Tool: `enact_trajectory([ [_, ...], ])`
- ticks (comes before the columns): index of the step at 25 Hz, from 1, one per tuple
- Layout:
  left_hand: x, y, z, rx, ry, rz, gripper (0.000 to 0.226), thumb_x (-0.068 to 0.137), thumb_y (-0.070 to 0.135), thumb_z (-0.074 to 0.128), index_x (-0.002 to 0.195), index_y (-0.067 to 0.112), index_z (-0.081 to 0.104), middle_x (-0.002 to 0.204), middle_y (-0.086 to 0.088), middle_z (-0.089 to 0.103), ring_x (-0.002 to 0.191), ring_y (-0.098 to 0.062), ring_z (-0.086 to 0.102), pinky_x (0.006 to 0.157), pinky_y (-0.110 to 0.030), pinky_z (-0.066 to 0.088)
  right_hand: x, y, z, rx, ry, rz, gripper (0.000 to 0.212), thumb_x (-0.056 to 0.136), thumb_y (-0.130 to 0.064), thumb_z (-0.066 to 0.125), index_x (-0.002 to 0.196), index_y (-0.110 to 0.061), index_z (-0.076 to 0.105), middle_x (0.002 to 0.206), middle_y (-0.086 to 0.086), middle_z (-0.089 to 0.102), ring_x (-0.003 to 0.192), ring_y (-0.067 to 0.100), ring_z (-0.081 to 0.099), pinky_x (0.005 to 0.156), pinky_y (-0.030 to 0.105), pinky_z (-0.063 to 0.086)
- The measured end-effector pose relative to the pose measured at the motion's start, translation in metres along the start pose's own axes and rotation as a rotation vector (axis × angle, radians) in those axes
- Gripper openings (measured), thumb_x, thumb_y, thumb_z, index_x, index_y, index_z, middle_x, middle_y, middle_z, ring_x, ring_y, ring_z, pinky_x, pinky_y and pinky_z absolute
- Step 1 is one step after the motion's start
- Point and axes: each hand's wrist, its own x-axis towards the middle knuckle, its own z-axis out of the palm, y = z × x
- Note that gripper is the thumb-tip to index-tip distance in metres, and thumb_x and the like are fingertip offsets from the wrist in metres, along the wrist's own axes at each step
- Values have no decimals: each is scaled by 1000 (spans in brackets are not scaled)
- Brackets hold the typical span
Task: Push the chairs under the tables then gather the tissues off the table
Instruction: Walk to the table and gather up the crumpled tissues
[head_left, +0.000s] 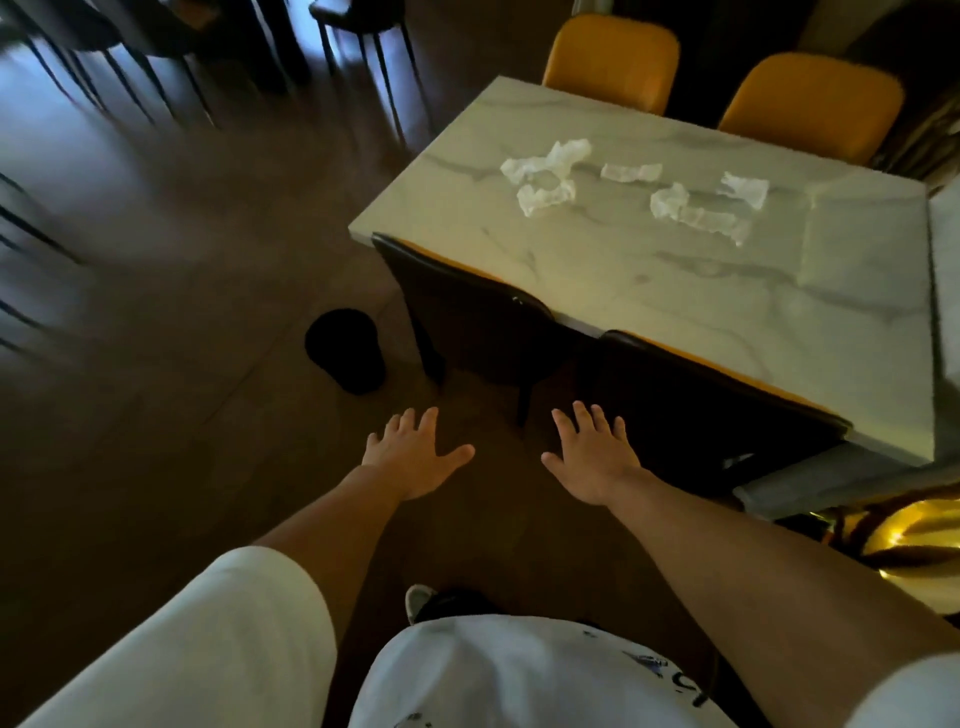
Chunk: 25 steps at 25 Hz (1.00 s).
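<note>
Dim brown floor (171, 364) fills the left of the frame, with dark chair legs (130, 67) blurred along the upper left. At the upper right stands a marble worktop (675, 280), and crumpled white tissues (545, 174) lie scattered across its far half. Two dark-backed chairs (467, 317) sit tucked against the worktop's near edge, and two yellow chairs (613, 62) stand at its far edge. A black round object (345, 351) lies on the floor left of the near chairs. Both arms reach forward at lower centre: the left hand (415, 457) and the right hand (592, 457) are flat, fingers (582, 415) straight and spread, holding nothing. The right hand's fingers reach the back of the nearer dark chair; whether they touch it I cannot tell.
</note>
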Motion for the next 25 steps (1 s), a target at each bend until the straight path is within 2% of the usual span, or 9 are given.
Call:
enact_trajectory([
  [6, 18, -129, -12, -109, -46, -127, 97, 86, 83, 35, 159, 28, 5, 168, -9, 4, 154, -32, 6, 120, -60, 18, 67, -138, -15, 3, -46, -108, 73, 103, -62, 26, 163, -26, 4, 171, 9, -2, 156, 32, -6, 125, 58, 4],
  [11, 32, -217, -23, -83, -11, -213, 98, 83, 88, 17, 159, 31, -7, 168, -9, -10, 153, -32, -11, 121, -61, 1, 117, -232, -19, -57, -27, -250, 81, 96, -76, 11, 162, -32, -3, 170, 7, -13, 154, 32, -17, 123, 60, -7],
  [19, 95, -309, -77, -99, 45, -373, 96, 81, 90, 5, 156, 33, -17, 165, -10, -20, 150, -31, -23, 119, -63, -7, 257, -331, -39, -147, -90, -391, 86, 91, -80, 4, 161, -32, -9, 169, 10, -18, 153, 34, -21, 121, 63, -7],
  [25, 135, -366, -157, -167, 121, -602, 95, 79, 90, 1, 156, 37, -17, 165, -9, -22, 149, -31, -25, 119, -62, -11, 363, -426, -114, -221, -63, -608, 88, 90, -82, 0, 161, -31, -9, 169, 9, -19, 153, 35, -21, 120, 62, -11],
])
